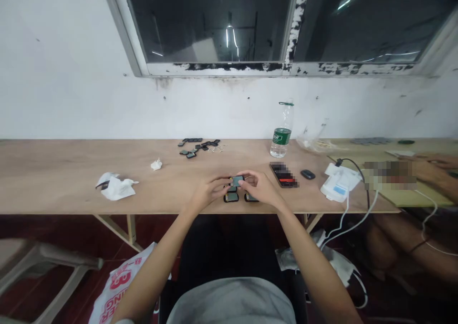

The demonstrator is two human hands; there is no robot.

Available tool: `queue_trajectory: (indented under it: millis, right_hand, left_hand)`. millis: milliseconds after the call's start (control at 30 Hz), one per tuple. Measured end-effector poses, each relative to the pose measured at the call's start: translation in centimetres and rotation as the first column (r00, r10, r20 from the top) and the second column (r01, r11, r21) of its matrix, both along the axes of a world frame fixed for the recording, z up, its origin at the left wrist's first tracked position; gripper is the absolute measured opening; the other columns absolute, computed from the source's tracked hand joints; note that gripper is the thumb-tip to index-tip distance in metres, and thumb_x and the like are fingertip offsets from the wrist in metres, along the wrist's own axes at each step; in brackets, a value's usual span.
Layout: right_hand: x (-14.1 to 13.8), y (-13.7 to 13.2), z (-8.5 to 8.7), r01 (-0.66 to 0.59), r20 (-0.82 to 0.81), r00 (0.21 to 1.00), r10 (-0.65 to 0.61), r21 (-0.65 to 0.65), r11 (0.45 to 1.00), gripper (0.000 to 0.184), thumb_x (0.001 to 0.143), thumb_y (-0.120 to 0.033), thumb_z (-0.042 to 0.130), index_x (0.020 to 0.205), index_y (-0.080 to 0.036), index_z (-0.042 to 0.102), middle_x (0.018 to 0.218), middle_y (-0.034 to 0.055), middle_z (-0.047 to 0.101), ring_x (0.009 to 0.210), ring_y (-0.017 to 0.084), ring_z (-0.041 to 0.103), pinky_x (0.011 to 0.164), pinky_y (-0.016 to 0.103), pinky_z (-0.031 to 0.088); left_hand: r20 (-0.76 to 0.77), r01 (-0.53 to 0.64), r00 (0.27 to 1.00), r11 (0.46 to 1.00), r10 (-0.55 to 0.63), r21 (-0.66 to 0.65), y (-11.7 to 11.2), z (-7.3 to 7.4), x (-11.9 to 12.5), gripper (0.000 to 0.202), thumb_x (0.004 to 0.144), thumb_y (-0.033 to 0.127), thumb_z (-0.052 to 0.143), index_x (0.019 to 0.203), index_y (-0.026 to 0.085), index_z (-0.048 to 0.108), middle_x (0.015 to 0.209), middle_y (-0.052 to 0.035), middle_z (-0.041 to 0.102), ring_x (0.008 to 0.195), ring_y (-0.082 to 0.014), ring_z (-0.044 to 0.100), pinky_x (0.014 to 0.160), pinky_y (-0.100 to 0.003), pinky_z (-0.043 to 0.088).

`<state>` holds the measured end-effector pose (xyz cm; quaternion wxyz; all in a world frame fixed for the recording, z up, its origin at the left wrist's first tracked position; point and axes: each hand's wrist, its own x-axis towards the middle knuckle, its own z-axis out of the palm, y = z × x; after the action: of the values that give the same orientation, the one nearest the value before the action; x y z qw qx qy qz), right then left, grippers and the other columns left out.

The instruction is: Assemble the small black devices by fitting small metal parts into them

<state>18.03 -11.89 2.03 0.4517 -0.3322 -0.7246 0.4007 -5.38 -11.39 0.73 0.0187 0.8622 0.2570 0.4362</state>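
Both my hands meet over the front edge of the wooden bench (64,171). My left hand (209,192) and my right hand (258,186) pinch a small dark rectangular screen module (236,181) between their fingertips, just above the bench. Under it lie more of these modules: one (231,197) with a greenish face and another (249,198) partly hidden by my right hand. A scattered group of similar small dark modules (197,147) lies farther back near the wall.
A crumpled white cloth (116,187) and a small white wad (156,164) lie left. To the right stand a water bottle (281,135), a phone (284,174), a dark mouse (307,174) and a white charger box with cables (338,183). Another person's arm (429,169) rests at far right.
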Motion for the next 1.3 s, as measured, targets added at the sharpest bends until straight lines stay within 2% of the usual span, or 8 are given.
queue_trajectory:
  millis: [300, 567, 767, 933, 1133, 1300]
  right_hand:
    - [0.06, -0.27, 0.42, -0.007, 0.043, 0.999, 0.005, 0.048, 0.999, 0.026, 0.088, -0.032, 0.066, 0.111, -0.02, 0.07, 0.096, 0.0063, 0.077, 0.085, 0.022, 0.074, 0.08, 0.034, 0.06]
    - [0.04, -0.59, 0.68, -0.039, 0.046, 0.998, 0.038, 0.02, 0.999, 0.028, 0.088, -0.032, 0.066, 0.113, -0.02, 0.069, 0.091, 0.0056, 0.076, 0.084, 0.022, 0.074, 0.079, 0.034, 0.06]
    - [0.18, -0.41, 0.59, -0.052, 0.019, 0.998, 0.053, -0.037, 0.998, 0.031, 0.088, -0.036, 0.067, 0.112, -0.018, 0.068, 0.092, 0.0076, 0.077, 0.082, 0.023, 0.075, 0.076, 0.034, 0.06]
    - [0.26, -0.24, 0.54, -0.056, 0.009, 0.998, 0.057, -0.047, 0.997, 0.033, 0.087, -0.039, 0.068, 0.112, -0.017, 0.067, 0.095, 0.0086, 0.076, 0.083, 0.023, 0.075, 0.073, 0.033, 0.06]
    - [0.25, -0.12, 0.5, -0.039, 0.0, 0.999, 0.039, -0.047, 0.998, 0.032, 0.087, -0.039, 0.068, 0.111, -0.017, 0.068, 0.091, 0.0082, 0.076, 0.084, 0.022, 0.074, 0.075, 0.032, 0.06]
    - [-0.13, 0.18, 0.1, -0.029, -0.018, 0.999, 0.028, -0.065, 0.997, 0.031, 0.087, -0.039, 0.069, 0.11, -0.018, 0.067, 0.092, 0.0076, 0.076, 0.082, 0.023, 0.075, 0.072, 0.032, 0.06]
  left_hand:
    - [-0.048, 0.006, 0.999, 0.998, -0.003, 0.057, 0.06, -0.41, -0.26, 0.026, 0.099, 0.031, 0.057, 0.12, 0.023, 0.069, 0.122, -0.0097, 0.07, 0.104, -0.0212, 0.073, 0.091, -0.035, 0.063]
    - [-0.074, -0.026, 0.996, 0.97, 0.045, 0.241, 0.24, -0.81, -0.4, 0.021, 0.096, 0.025, 0.062, 0.116, 0.022, 0.07, 0.115, -0.0085, 0.073, 0.093, -0.019, 0.075, 0.083, -0.03, 0.064]
    - [-0.099, -0.016, 0.995, 0.986, 0.033, 0.166, 0.28, -0.66, -0.51, 0.026, 0.098, 0.027, 0.058, 0.121, 0.025, 0.069, 0.118, -0.0078, 0.073, 0.102, -0.02, 0.073, 0.091, -0.032, 0.062]
    - [-0.121, -0.012, 0.992, 0.98, 0.037, 0.2, 0.28, -0.56, -0.38, 0.025, 0.099, 0.027, 0.057, 0.12, 0.021, 0.069, 0.12, -0.0101, 0.071, 0.1, -0.0196, 0.074, 0.087, -0.03, 0.063]
    - [-0.101, -0.045, 0.993, 0.987, 0.061, 0.154, 0.28, -0.75, -0.34, 0.026, 0.098, 0.029, 0.058, 0.122, 0.025, 0.068, 0.124, -0.0082, 0.07, 0.102, -0.0208, 0.073, 0.089, -0.032, 0.063]
    - [-0.07, -0.044, 0.996, 0.995, 0.051, 0.092, 0.56, -1.04, -0.62, 0.027, 0.102, 0.028, 0.05, 0.125, 0.024, 0.065, 0.129, -0.0076, 0.069, 0.112, -0.0196, 0.07, 0.097, -0.033, 0.059]
